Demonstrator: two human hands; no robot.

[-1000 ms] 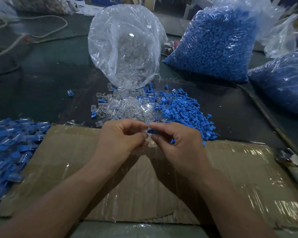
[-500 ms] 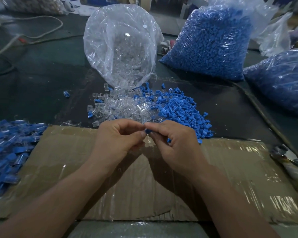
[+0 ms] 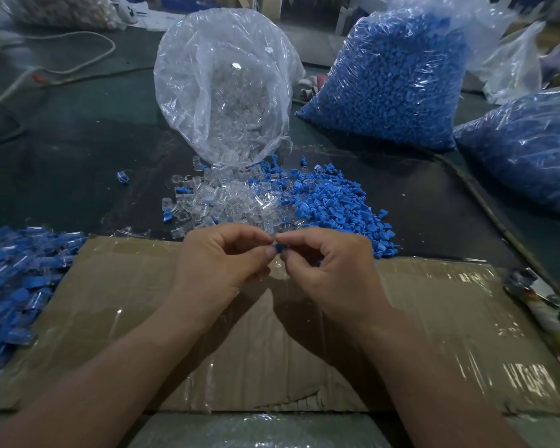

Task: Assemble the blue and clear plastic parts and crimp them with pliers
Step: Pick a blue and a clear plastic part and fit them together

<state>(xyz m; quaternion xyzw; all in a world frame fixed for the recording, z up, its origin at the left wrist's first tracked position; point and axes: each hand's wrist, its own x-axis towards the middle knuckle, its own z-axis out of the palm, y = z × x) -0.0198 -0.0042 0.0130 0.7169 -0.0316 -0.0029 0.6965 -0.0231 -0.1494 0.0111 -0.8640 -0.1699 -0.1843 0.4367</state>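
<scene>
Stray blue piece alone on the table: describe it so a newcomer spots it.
Find the big clear bag lying open mid-table. Left of the clear pieces spilling from its mouth, on the dark table, lies the stray blue piece: alone, touching nothing, unlike the heaped ones.
</scene>
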